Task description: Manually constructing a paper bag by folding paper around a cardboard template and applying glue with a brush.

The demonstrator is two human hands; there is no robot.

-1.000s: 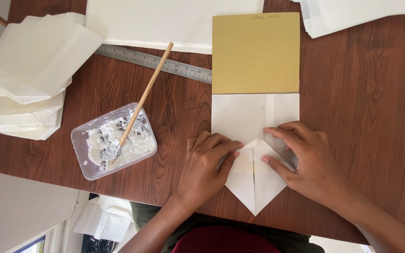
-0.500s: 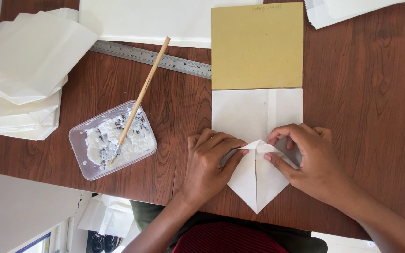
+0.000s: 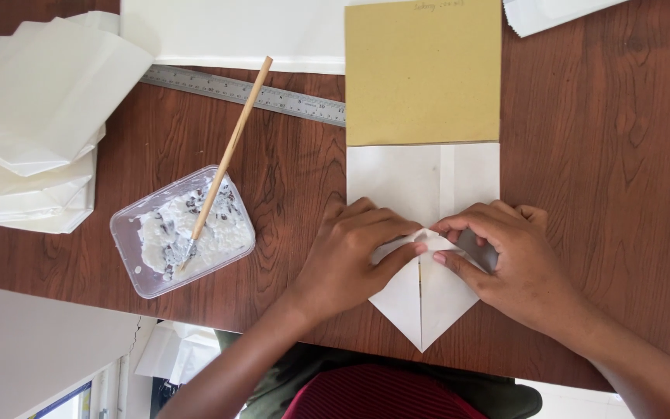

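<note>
Hands: left hand [image 3: 350,252], right hand [image 3: 509,260] unmoved, pressing white paper [image 3: 424,299] flaps.

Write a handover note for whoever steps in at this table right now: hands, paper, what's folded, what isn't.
Left hand: fingers pressing the left flap of the white folded paper sheet flat.
Right hand: fingers pressing the right flap; neither hand holds a tool.
The sheet lies at the near edge of the brown wooden table, its far end tucked under the tan cardboard rectangle.
Done: near end folded to a point, flaps meeting at a centre seam.
Not done: no paste shows on the flaps. The wooden-handled brush stands in the clear plastic tub of white paste, left of the hands, beside the steel ruler.
</note>
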